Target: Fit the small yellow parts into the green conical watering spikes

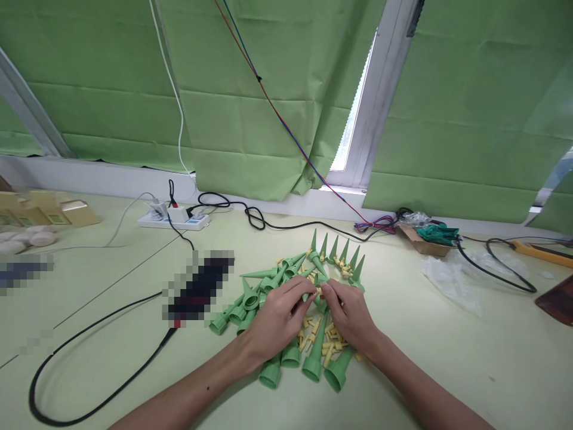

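My left hand (280, 313) and my right hand (351, 310) meet over a pile, fingertips pinched together. Between them is a small yellow plastic fitting (319, 291); green plastic shows right beside it, but I cannot tell whether that piece is held too. Hollow green plastic cones (313, 361) lie around and under my hands, many with their wide round ends facing me. More yellow fittings (331, 346) are heaped among them, partly hidden by my right hand. Behind my hands, several green cones (345, 249) stand point up in a curved row, with yellow fittings near their bases.
Left of the pile lies a dark, pixelated device (201, 289) with a black cable (102, 319) looping toward me. A white power strip (174, 221) sits by the wall. At the back right are a small cardboard box (423, 242) and a clear plastic bag (452, 283).
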Demonstrator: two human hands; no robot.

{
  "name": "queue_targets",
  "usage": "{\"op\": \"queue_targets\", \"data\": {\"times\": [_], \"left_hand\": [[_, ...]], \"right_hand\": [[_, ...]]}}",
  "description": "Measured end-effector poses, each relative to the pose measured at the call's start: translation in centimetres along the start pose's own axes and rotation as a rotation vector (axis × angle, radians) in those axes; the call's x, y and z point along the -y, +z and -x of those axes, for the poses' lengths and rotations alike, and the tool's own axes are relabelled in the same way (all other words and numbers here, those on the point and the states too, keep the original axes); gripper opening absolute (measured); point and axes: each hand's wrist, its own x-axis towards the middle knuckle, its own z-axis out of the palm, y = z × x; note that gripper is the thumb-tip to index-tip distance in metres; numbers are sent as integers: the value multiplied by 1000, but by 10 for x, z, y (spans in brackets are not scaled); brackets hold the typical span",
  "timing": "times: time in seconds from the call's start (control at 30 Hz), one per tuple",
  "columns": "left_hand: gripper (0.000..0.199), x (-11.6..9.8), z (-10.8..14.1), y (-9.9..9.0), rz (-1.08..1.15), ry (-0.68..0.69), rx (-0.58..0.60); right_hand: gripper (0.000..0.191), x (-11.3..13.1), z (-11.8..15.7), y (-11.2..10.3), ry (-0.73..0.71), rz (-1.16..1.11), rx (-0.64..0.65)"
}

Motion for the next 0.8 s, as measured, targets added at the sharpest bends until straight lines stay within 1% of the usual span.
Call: {"op": "queue_targets", "data": {"times": [0.17,0.3,0.4,0.57,0.8], "left_hand": [[18,-1,-1,-2,7,-38,-27],[17,-1,-1,-2,20,-37,-17],[17,-1,-1,-2,17,-28,1],[18,-1,0,-1,31,-6,25],[19,0,1,1,13,35,10]], "right_hand": [[19,5,0,-3,14,-77,28],[15,7,0,-4,-13,-120,42],[16,8,-1,-4,-42,-125,59],[27,7,-2,-4,-50,-84,55],[37,1,-1,1,-49,-21,32]]}}
